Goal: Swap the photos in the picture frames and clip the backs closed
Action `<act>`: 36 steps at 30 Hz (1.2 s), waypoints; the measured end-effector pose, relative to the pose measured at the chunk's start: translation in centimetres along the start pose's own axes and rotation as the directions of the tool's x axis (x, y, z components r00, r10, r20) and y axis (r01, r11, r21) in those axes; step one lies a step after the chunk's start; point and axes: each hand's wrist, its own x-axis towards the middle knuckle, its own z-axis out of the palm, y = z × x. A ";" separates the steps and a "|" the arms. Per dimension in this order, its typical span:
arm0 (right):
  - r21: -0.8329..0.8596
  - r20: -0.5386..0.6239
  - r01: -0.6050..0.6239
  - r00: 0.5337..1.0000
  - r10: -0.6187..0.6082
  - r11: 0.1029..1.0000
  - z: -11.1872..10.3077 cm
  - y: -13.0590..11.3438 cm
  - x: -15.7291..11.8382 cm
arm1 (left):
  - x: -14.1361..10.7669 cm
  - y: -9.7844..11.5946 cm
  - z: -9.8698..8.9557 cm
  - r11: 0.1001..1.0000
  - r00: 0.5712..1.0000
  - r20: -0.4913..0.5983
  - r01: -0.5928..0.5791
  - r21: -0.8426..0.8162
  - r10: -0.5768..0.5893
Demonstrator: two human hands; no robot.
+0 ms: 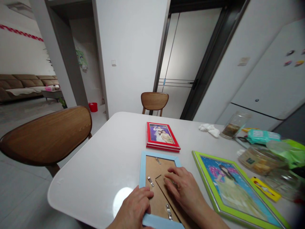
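Observation:
A light blue picture frame (143,168) lies face down on the table in front of me, showing its brown backing board (152,163). Small metal clips (150,181) sit along the board's edges, and a brown stand leg (164,194) lies folded over its right part. My left hand (135,205) is closed round the frame's lower left side, with the thumb near the bottom corner. Over the right side of the board, my right hand (182,187) has its fingers bent and pressed down; a bit of shiny metal shows beneath them. The exact grip of those fingertips is hidden.
Two stacked red photo frames (163,135) lie beyond the blue one. A green photo frame (228,184) is at the right. Farther right stand a glass cup (234,125), a plastic tub (262,159), a wipes pack (262,136) and crumpled tissue (209,129). Wooden chairs (50,135) flank the table.

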 end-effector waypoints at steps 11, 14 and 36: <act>0.099 0.092 0.040 0.995 -0.050 0.994 3.0 -2.9 1.4 | 0.2 -0.4 0.5 0.987 0.976 -0.157 -0.159 -0.017 0.154; 0.101 0.123 0.088 0.987 -0.100 0.991 2.9 -3.3 1.1 | 0.4 -0.2 0.4 0.990 0.979 -0.149 -0.141 -0.004 0.138; -0.080 0.024 -0.372 0.927 0.375 0.925 3.8 1.9 7.8 | 0.1 -0.6 0.8 0.993 0.987 -0.114 -0.105 0.050 0.111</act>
